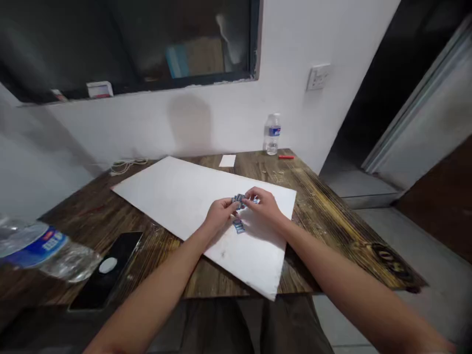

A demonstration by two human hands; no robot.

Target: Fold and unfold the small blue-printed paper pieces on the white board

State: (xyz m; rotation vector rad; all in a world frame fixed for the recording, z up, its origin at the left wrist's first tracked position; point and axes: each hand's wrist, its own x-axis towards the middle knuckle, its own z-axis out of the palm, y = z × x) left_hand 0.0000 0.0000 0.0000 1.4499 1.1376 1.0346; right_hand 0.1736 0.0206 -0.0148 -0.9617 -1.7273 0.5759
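Note:
Small flat blue-and-grey pieces (239, 197) are held between my two hands above a white board; their exact kind is too small to make out. My left hand (220, 212) pinches them from the left with thumb and fingers. From the right, my right hand (263, 202) closes its fingertips on the same cluster. Just below the hands, more blue pieces (239, 226) lie on the white board (177, 191). Part of the cluster is hidden behind my fingers.
The board rests askew on a wooden table (317, 226). At left are a large water bottle (47, 248) and a black phone (120, 260) bearing a white disc (108, 265). Toward the wall are a white cable (125, 164), paper (227, 161), a small bottle (273, 135) and a red stick-like item (286, 157).

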